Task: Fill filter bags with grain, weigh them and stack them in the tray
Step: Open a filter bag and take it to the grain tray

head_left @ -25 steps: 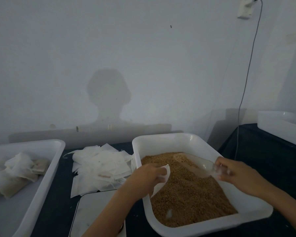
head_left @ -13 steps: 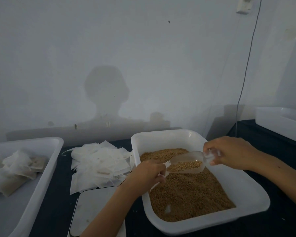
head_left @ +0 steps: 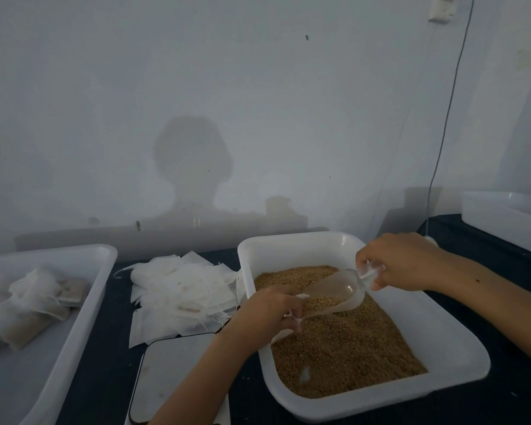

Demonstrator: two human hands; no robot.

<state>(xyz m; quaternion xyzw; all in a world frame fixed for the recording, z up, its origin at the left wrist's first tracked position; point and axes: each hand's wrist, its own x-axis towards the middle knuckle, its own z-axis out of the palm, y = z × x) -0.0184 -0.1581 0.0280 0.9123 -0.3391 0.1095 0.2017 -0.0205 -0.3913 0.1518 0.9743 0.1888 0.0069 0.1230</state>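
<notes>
A white tub [head_left: 460, 351] holds brown grain [head_left: 350, 357]. Over it my right hand [head_left: 402, 262] grips the handle of a clear plastic scoop [head_left: 337, 294], tilted down to the left with grain at its mouth. My left hand [head_left: 270, 311] pinches a white filter bag [head_left: 284, 331] open right under the scoop's mouth; most of the bag is hidden behind the hand. A heap of empty filter bags [head_left: 181, 289] lies left of the tub. A white tray [head_left: 74, 317] at the far left holds several filled bags [head_left: 28, 305].
A flat white scale [head_left: 172, 372] sits at the near edge between tray and tub, partly under my left forearm. Another white tub [head_left: 509, 219] stands at the back right. A cable [head_left: 445, 124] hangs down the wall. The table top is dark.
My right hand lifted the scoop out of the grain, brought it to the bag and tipped it down towards the bag's mouth. My left hand stayed over the tub with the bag.
</notes>
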